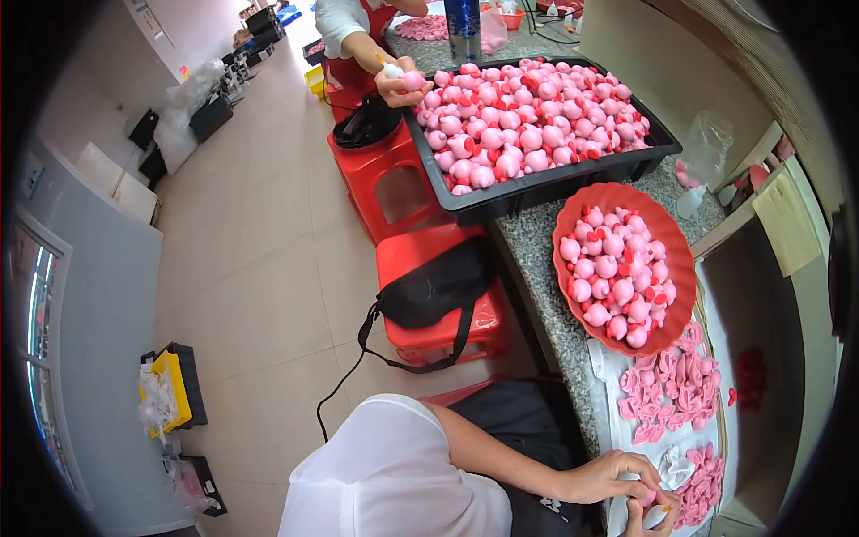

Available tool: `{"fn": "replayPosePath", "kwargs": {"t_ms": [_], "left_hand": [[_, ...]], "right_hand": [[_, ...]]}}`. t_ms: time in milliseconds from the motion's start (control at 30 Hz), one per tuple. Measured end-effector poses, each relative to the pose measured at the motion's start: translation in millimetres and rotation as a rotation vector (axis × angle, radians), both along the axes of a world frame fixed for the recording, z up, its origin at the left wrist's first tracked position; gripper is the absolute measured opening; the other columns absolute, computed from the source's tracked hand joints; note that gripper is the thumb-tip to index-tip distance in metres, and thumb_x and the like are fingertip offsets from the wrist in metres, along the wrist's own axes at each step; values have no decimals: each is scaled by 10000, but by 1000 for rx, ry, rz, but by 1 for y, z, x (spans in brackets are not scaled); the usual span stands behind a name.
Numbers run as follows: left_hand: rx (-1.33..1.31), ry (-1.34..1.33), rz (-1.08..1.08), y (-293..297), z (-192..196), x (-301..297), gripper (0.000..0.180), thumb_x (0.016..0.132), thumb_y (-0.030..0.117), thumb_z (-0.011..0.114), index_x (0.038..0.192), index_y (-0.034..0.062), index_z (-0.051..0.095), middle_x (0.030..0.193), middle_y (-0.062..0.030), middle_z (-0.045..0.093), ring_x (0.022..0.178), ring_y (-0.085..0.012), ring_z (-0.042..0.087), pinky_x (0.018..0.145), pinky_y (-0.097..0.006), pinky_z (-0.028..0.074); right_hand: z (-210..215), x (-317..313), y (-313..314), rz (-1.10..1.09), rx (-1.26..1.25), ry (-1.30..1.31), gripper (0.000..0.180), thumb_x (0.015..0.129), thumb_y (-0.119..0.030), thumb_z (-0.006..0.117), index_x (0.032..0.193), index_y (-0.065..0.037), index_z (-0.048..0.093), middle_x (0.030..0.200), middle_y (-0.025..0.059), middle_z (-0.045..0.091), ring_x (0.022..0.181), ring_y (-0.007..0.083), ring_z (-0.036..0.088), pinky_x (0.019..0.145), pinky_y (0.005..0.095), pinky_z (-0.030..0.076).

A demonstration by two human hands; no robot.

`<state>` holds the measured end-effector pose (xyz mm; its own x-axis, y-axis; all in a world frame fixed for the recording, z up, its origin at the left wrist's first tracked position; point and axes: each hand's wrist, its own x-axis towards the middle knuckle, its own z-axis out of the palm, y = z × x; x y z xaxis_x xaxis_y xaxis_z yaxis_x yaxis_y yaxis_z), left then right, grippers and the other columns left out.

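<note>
Your L hand (610,477) and R hand (651,530) are tog. at the tbl (577,403) edge, L fingers pinched on a small pink pc (646,498), R closed round a white btl (656,516) w/ orange tip. Flat pink pcs (703,486) lie just beside; farther up, a red bowl (682,268) of pink-and-red pcs (605,266) sits nr the blk tray (537,195).

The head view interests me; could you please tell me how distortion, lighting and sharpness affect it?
Head view: the window frame at left bows, and the picture's corners go black; head view: the far floor looks washed out; head view: the scalloped red bowl looks fairly crisp, and the left hand shows no clear motion blur.
</note>
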<state>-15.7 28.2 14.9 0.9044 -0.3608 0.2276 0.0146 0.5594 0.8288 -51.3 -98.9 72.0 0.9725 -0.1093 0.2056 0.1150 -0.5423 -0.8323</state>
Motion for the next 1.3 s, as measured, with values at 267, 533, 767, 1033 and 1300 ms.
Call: {"fn": "replayPosePath", "kwargs": {"t_ms": [267, 533, 767, 1033, 1300], "left_hand": [[3, -13, -2, 7, -3, 7, 153, 763, 137, 530, 827, -2, 538, 883, -86, 523, 862, -163, 495, 788, -275, 364], [385, -414, 631, 135, 42, 57, 49, 729, 64, 561, 705, 26, 542, 715, -56, 534, 643, -150, 528, 603, -261, 430], [1985, -727, 1758, 391, 97, 110, 414, 685, 233, 584, 1059, 87, 484, 1077, -97, 474, 1055, -280, 379, 914, -424, 226], [2304, -569, 1436, 428, 105, 126, 258, 750, 195, 498, 1001, 141, 528, 724, -99, 579, 684, -258, 559, 567, -370, 431], [1218, -799, 842, 189, 101, 90, 318, 734, 19, 511, 1051, 12, 486, 991, -109, 537, 891, -166, 516, 796, -291, 395]], "right_hand": [[-8, 5, 14, -28, 85, -35, 278, 617, -86, 686, 813, 35, 531, 778, 81, 509, 693, 153, 460, 644, 257, 390], [-34, 15, -5, -48, 336, -41, 285, 623, -37, 645, 853, 48, 500, 700, 89, 515, 561, 128, 457, 513, 222, 371], [-40, 4, -25, -62, 283, -83, 290, 630, -30, 633, 867, 37, 481, 679, 103, 525, 535, 126, 473, 469, 208, 372], [-23, 0, -14, -190, 352, -6, 295, 521, -3, 620, 773, -10, 469, 769, 69, 465, 731, 151, 447, 708, 255, 356], [-26, -9, -40, -360, 626, -21, 319, 556, 57, 636, 832, 1, 488, 785, 50, 471, 629, 87, 451, 468, 167, 341]]}}
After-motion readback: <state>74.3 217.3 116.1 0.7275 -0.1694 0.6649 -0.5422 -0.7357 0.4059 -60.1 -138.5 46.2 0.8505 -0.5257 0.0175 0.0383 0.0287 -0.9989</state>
